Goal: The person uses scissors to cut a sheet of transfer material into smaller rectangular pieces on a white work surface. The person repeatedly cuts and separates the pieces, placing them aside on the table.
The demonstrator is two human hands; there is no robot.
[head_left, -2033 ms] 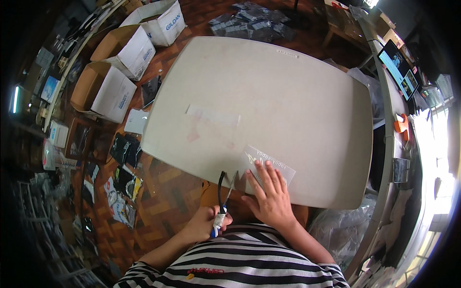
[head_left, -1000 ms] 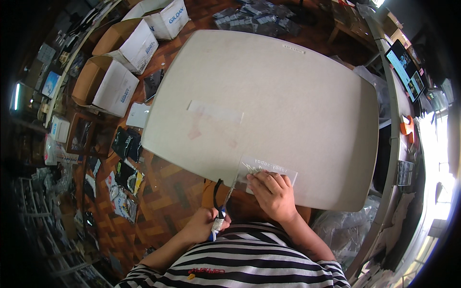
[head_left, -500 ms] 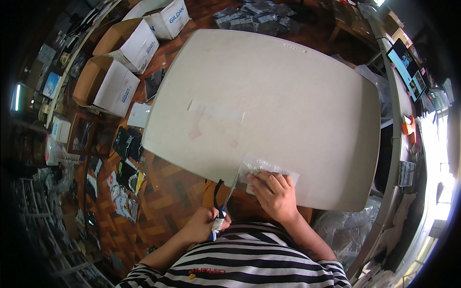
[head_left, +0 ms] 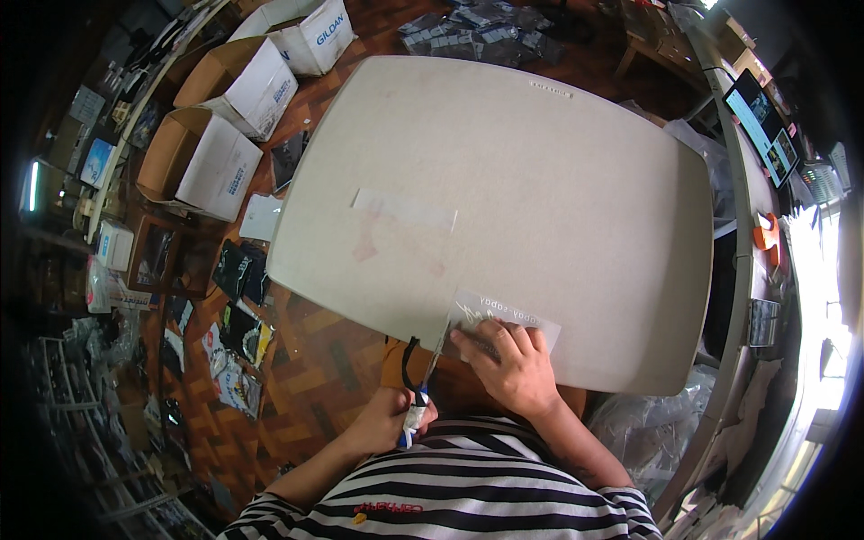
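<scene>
My left hand (head_left: 389,421) is closed around scissors (head_left: 414,423) with blue and black parts and white wrapping on the handle. Their thin blade points up to the left edge of a clear plastic sheet (head_left: 546,335). White lettering and a white drawn shape are on that sheet. It lies at the table's near edge, its lower part reaching to the rim. My right hand (head_left: 520,371) holds the sheet there, fingers bent on top and thumb near the left side. Whether the blades are apart is too small to tell.
The pale table (head_left: 540,189) bears a strip of clear film (head_left: 405,209) left of its middle. White cartons (head_left: 220,171) stand on the wooden floor at left, near bagged garments (head_left: 238,346). Along the right run a counter with a screen (head_left: 763,130) and an orange tool (head_left: 767,234).
The scissors and my left hand have shifted slightly right, with the handle turned a little. My right thumb and fingers have slid slightly left on the sheet.
</scene>
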